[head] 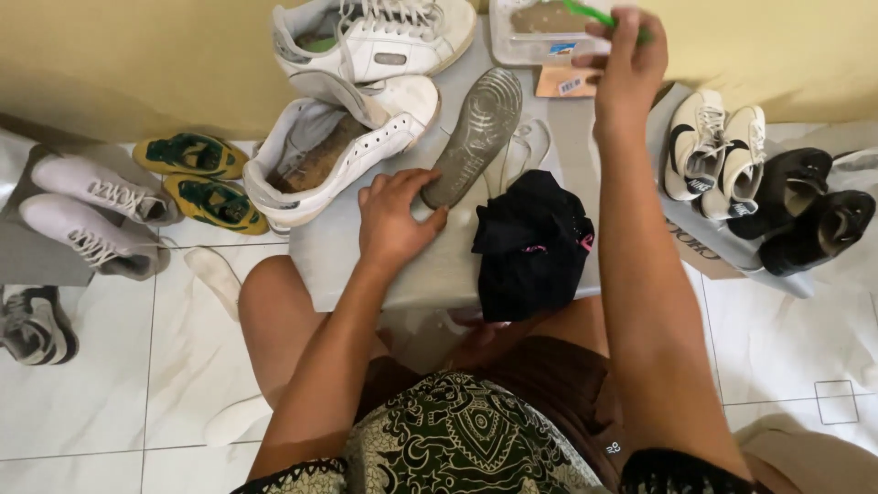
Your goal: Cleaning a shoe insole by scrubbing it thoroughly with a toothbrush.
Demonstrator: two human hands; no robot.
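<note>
Table (439, 265), low and grey, is the landmark: on it lie two white sneakers (352, 137) at the far left, a black cloth (530, 247) at the near edge, and a worn insole (476, 133) in the middle. Left hand (395, 220) rests open with fingers pressing the insole's near end, while right hand (629, 69) is closed around a green brush (594, 14) above a clear container (540, 32) at the far edge. I think the insole could slide if the pressing is too light, and the cloth could drop off that edge
</note>
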